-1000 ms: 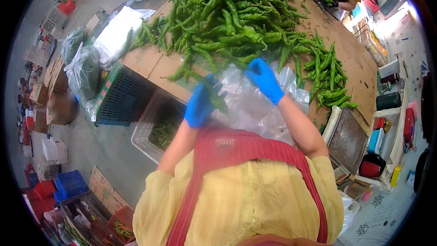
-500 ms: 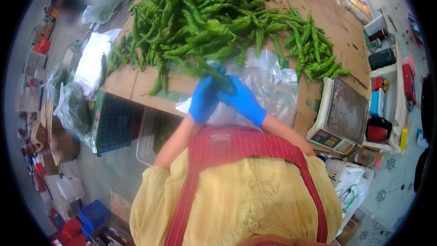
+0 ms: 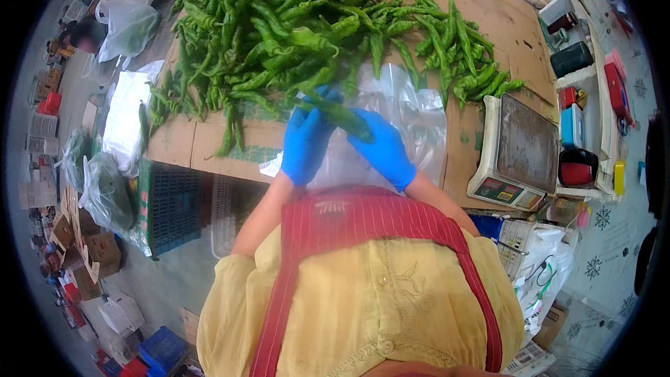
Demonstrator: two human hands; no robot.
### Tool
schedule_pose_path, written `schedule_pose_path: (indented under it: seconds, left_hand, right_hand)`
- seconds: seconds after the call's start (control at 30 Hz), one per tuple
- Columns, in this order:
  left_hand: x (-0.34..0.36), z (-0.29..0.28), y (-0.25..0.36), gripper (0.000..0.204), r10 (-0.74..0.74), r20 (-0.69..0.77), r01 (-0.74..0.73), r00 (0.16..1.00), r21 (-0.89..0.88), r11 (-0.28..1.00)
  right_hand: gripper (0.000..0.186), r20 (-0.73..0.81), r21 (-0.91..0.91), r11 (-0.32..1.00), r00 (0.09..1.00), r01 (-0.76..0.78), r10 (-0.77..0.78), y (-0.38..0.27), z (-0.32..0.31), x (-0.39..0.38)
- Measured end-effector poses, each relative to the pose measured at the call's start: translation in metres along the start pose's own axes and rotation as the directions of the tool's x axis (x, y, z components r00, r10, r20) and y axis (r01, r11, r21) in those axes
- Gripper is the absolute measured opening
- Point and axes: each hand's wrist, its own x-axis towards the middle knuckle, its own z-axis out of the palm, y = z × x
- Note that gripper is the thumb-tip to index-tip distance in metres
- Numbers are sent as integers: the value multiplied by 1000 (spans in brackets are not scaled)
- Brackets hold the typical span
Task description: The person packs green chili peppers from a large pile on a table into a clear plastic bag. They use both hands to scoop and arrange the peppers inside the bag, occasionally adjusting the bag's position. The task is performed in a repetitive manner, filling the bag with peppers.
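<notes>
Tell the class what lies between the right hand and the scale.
In the head view, clear plastic lies beside the right hand, then a strip of cardboard before the scale.

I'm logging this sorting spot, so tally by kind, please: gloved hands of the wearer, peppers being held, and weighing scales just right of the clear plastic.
Gloved hands: 2 (left hand, right hand)
Held green pepper: 1
Weighing scale: 1
Total: 4
</notes>
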Motion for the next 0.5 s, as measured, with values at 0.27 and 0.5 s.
schedule_pose_path:
  seconds: [0.27,0.5]
  left_hand:
    - [-7,7,7,53,-42,41,44,998,-51,998]
    - [-19,-22,1,32,-21,-200,4,980,-85,996]
  right_hand:
    - [55,400,608,647,881,-460,250,4,-13,-7]
    - [44,345,396,787,870,-474,351,-5,-5,-17]
